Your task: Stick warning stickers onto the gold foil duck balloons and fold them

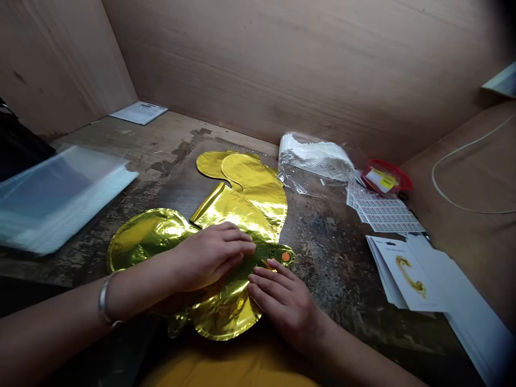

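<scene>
A shiny gold foil balloon (149,236), flat and partly folded, lies at the front of the worn dark table. On its middle rests my left hand (213,252), palm down, with a silver bangle on the wrist. My right hand (284,301) lies flat on the balloon's right side, its fingers stretched toward the left hand. Close to the fingertips is a small tab with an orange dot (286,257). Behind the hands, more gold foil balloons (258,183) lie flat and overlapping. Part of the foil is hidden under both hands.
Clear plastic sleeves (68,199) are stacked at left. A bag of white strips (314,158) lies at the back. At right are a red dish (405,180), sticker sheets (382,209) and white cards (411,279) picturing a gold balloon. Wooden panels (282,70) enclose the table.
</scene>
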`<state>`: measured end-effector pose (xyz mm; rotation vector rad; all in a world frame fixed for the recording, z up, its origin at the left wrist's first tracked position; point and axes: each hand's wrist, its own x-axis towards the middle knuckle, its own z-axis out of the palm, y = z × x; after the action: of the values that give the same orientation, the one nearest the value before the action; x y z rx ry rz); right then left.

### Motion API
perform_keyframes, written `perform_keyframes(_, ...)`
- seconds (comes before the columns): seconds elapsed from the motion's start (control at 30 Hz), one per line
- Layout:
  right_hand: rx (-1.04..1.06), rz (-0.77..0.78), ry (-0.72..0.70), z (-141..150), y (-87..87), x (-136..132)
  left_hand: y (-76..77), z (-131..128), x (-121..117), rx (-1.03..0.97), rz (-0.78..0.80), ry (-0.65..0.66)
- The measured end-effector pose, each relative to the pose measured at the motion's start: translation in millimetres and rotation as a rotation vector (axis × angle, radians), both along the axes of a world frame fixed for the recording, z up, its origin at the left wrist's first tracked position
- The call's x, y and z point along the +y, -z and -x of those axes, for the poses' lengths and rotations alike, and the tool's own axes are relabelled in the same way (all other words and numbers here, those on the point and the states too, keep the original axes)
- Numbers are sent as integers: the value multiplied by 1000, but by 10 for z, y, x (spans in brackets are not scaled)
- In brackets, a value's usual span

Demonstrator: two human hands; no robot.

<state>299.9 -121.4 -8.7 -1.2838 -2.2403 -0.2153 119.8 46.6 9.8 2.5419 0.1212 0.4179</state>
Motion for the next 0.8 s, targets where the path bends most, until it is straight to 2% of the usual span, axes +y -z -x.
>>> perform_keyframes(0.07,-7,8,7,10,-14,-38,116,-113,6,25,-39,39)
perform_keyframes(0.13,-11,12,79,-10,-11,-78,184,-147,-17,37,-42,44)
perform_keyframes(0.23,-29,28,257,-107,28,-88,198,-115,-58,50,-32,27)
perform_keyframes(0.3,-34,52,290,-202,56,-38,192,-94,-73,55,-4,27)
perform_keyframes(0.4,17,154,139,-347,51,114,205,-103,-78,58,67,33)
perform_keyframes(0.5,167,318,-26,-452,-31,306,218,-127,-59,58,180,34)
perform_keyframes(0.57,311,494,-15,-490,-113,428,205,-107,-20,58,279,25)
perform_keyframes(0.67,484,743,67,-506,-216,587,165,29,77,47,435,-93)
perform_keyframes(0.8,752,987,199,-508,-223,753,151,294,127,-11,582,-398)
